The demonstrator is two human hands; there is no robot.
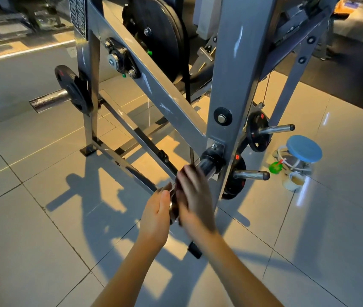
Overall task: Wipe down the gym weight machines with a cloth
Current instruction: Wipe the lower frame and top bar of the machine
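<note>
The grey steel weight machine (231, 69) stands right in front of me. A chrome weight peg (207, 168) juts from its near upright toward me. My right hand (195, 196) lies over the top of this peg with the fingers wrapped round it, and it is blurred by motion. My left hand (156, 216) cups the peg's near end from the left, thumb up, fingers hidden behind the peg. A dark strip (174, 210) shows between the two hands. Whether it is a cloth or the peg itself I cannot tell.
Black weight plates hang on short chrome pegs at the right (258, 131) and lower right (234, 178), another at the left (74, 89). A blue-lidded container (304, 149), a green item (275, 167) and a cup (293, 180) sit on the tiled floor at the right.
</note>
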